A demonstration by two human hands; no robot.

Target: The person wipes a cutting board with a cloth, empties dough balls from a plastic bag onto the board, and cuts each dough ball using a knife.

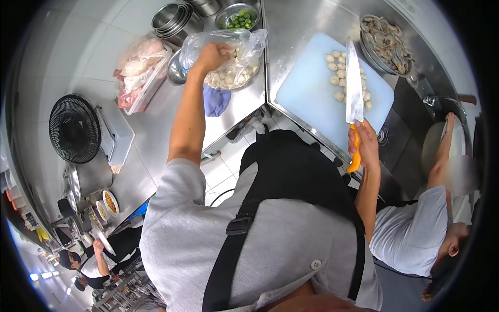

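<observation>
My left hand [212, 58] reaches into an open clear plastic bag [252, 44] of pale round balls [234, 76], its fingers bent around something among them that I cannot make out. My right hand [366, 143] grips the orange handle of a large knife [354, 88]. The blade lies over a light blue cutting board [306, 78], above several pale balls [341, 74] set in rows. A purple cloth [215, 100] sits just below the bag.
A bowl of shrimp [387, 44] stands right of the board, green limes [243, 21] behind the bag. Raw meat [136, 73] fills a container at left, near a black fan basket [75, 128]. A co-worker [410, 229] is at right; others [93, 265] stand lower left.
</observation>
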